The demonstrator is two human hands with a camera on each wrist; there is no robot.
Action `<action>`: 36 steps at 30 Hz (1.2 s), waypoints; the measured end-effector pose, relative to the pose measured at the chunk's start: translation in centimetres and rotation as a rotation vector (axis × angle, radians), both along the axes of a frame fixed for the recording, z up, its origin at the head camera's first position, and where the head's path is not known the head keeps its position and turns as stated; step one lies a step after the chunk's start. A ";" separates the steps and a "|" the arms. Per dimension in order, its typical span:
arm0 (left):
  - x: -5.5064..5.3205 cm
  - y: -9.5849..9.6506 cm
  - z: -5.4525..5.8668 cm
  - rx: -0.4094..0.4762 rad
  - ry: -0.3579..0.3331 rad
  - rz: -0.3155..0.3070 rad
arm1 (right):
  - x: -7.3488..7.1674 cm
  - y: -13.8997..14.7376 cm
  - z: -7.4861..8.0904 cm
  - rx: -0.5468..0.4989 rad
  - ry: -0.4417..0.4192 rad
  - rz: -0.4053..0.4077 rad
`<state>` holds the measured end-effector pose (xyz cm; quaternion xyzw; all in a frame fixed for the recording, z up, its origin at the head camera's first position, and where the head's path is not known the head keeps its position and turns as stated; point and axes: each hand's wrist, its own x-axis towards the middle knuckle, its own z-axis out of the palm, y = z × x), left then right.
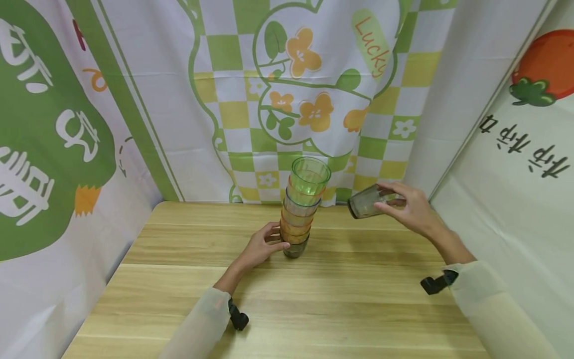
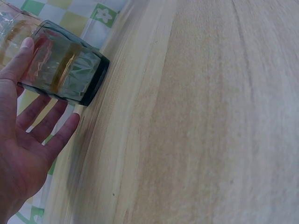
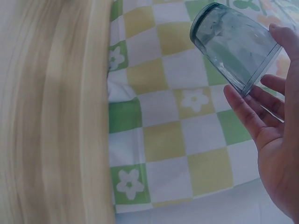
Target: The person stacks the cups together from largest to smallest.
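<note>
A tall stack of nested clear plastic cups stands upright toward the table's back edge, green on top, with orange and bluish rims lower down and a dark grey cup at the bottom. Low on the stack, my left hand grips it between thumb and fingers; its other fingers spread out below in the left wrist view. To the right, my right hand holds a single grey cup by its rim end, tilted with the base pointing left. That cup is see-through in the right wrist view.
The wooden table spreads beneath both hands. A printed cloth with checks and flowers hangs directly behind the table's back edge. White printed curtains close in on the left and right. Each wrist wears a black camera.
</note>
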<state>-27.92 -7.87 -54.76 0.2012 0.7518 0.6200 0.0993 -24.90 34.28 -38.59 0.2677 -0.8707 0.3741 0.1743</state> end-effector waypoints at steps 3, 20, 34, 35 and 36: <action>0.0 0.0 0.1 -0.007 0.001 0.000 | 0.1 -0.3 0.5 -0.030 0.013 0.010; 0.1 0.0 0.3 -0.015 -0.007 0.001 | 0.1 -1.7 4.6 -0.146 0.140 0.123; 0.1 -0.1 0.3 -0.021 -0.017 0.005 | 0.0 -3.2 7.7 -0.191 0.232 0.203; 0.1 -0.1 0.3 -0.020 -0.017 0.005 | 0.0 -3.3 8.0 -0.193 0.234 0.207; 0.1 -0.1 0.3 -0.018 -0.015 0.004 | 0.0 -3.4 8.2 -0.197 0.239 0.209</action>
